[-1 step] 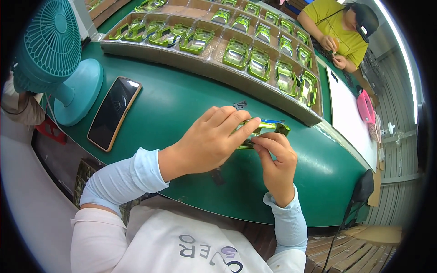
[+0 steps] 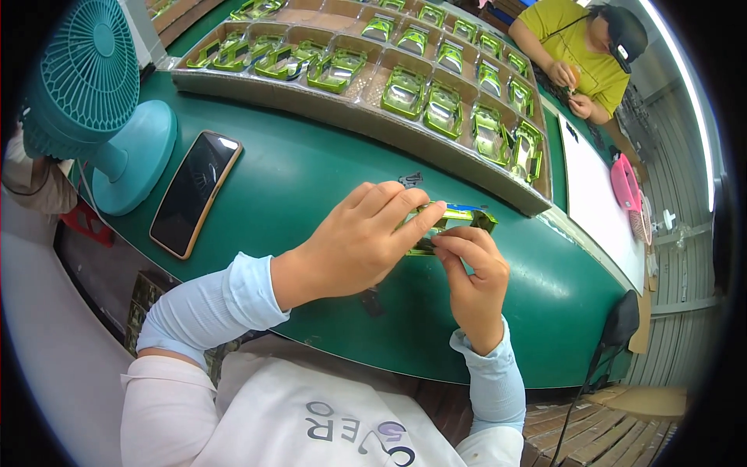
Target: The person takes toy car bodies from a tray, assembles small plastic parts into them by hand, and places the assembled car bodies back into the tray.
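Note:
Both of my hands hold one small shiny green toy car body (image 2: 461, 217) with a blue piece on top, just above the green table (image 2: 296, 194). My left hand (image 2: 362, 245) pinches its near side with thumb and fingers. My right hand (image 2: 476, 272) grips it from below with its fingertips on the left end. Much of the car body is hidden behind my fingers. A small black part (image 2: 411, 180) lies on the table just beyond my left hand. Another dark part (image 2: 372, 300) lies under my left wrist.
A long cardboard tray (image 2: 354, 117) with compartments of green car bodies runs along the far side. A teal desk fan (image 2: 93, 101) and a phone (image 2: 194, 193) sit at the left. At the right are a white sheet (image 2: 595, 194), a pink object (image 2: 625, 183), and a co-worker in yellow (image 2: 572, 54).

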Action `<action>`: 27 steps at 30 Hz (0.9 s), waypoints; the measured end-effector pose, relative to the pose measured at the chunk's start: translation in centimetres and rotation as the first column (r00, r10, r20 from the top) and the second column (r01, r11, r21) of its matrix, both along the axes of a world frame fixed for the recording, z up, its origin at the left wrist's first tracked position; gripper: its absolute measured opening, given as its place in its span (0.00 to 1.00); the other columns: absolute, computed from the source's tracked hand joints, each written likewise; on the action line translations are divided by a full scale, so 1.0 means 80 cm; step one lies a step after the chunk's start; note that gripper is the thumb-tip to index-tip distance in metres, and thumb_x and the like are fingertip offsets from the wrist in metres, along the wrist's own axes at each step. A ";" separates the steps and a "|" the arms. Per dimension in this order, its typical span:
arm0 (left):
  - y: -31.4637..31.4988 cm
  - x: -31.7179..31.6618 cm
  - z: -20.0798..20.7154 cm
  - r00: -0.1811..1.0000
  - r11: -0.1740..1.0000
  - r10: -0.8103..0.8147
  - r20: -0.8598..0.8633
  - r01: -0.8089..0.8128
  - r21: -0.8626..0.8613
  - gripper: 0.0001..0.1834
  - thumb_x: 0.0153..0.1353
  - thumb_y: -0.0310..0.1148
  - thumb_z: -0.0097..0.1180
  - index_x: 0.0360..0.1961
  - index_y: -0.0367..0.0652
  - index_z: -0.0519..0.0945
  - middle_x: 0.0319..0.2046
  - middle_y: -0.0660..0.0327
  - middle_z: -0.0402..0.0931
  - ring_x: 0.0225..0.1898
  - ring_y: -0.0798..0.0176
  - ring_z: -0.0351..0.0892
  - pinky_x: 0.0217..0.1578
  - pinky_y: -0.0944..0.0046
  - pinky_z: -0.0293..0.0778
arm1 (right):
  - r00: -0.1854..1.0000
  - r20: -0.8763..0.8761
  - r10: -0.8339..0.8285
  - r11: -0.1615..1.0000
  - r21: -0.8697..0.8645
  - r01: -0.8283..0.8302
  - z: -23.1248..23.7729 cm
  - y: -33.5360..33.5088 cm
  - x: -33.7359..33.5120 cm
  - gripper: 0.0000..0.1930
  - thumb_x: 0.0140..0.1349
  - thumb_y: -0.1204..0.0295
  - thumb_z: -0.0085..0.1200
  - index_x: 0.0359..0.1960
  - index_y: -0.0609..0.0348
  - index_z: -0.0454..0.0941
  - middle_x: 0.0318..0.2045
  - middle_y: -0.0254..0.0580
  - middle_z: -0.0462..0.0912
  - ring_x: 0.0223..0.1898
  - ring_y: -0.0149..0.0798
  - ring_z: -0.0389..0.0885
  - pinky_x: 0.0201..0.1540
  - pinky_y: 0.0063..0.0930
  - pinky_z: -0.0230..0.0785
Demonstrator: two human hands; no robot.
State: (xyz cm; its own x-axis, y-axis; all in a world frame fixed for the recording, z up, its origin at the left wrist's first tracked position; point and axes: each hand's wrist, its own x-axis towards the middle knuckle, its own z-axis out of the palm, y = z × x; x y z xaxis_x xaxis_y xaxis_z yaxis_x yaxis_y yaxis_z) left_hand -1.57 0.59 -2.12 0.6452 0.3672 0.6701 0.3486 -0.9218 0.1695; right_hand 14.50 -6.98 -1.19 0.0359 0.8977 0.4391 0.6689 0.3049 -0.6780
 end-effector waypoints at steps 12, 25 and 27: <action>-0.001 -0.001 0.000 1.000 1.000 -0.010 0.025 0.009 0.029 0.26 0.39 0.23 0.54 0.46 0.39 0.72 0.40 0.59 0.68 0.39 0.59 0.66 0.39 0.62 0.63 | 1.000 0.013 -0.015 0.996 0.087 0.014 -0.003 -0.002 -0.001 0.07 0.45 0.86 0.53 0.28 0.65 0.77 0.29 0.45 0.78 0.31 0.42 0.76 0.35 0.27 0.68; 0.000 0.002 -0.005 0.990 0.991 -0.067 0.123 0.052 0.122 0.23 0.40 0.22 0.54 0.43 0.39 0.73 0.39 0.61 0.69 0.39 0.59 0.65 0.39 0.63 0.67 | 0.994 0.102 0.033 0.997 0.072 -0.040 0.000 -0.002 -0.003 0.09 0.44 0.86 0.52 0.29 0.64 0.76 0.30 0.43 0.79 0.33 0.43 0.75 0.35 0.29 0.68; 0.002 0.001 -0.005 0.991 0.995 -0.059 0.121 0.048 0.090 0.24 0.38 0.22 0.55 0.43 0.39 0.73 0.39 0.60 0.68 0.39 0.58 0.65 0.39 0.62 0.67 | 0.990 0.132 0.053 0.996 0.063 -0.062 0.002 -0.001 -0.003 0.10 0.44 0.86 0.52 0.30 0.63 0.77 0.31 0.42 0.79 0.34 0.44 0.74 0.36 0.30 0.67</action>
State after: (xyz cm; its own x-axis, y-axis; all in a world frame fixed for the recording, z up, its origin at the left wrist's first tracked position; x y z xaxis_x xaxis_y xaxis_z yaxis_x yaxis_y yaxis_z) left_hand -1.46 0.73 -2.53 0.5726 0.2716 0.7736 0.2794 -0.9517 0.1273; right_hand 14.26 -7.03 -1.04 -0.0762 0.8650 0.4959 0.7299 0.3872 -0.5633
